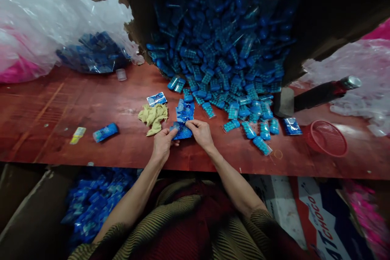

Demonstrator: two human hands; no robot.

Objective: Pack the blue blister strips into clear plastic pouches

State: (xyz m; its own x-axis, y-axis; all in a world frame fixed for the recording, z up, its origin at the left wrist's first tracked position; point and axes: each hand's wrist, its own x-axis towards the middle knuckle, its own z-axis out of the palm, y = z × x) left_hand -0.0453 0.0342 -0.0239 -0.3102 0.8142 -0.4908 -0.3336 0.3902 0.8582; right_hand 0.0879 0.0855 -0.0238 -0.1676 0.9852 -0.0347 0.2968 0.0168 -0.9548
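At the near part of the table, my left hand (163, 142) and my right hand (200, 132) pinch a blue printed plastic sleeve (183, 131) from its two sides. More blue printed sleeves (185, 109) lie just beyond it. To the left of these is a crumpled yellow-green cloth (154, 117), with a flat blue packet (157, 98) behind it. Farther left, a small container in a blue sleeve (105, 132) lies on its side. Small clear containers of blue balls with blue caps (233, 110) spread across the table beyond my right hand.
A torn cardboard box (137, 20) spills the heaped containers onto the red table (45, 109). Rightward are a dark bottle (323, 95), a red plastic basket (327, 138) and a folded blue sleeve stack (291, 126). A bag of blue packets (94, 55) sits back left.
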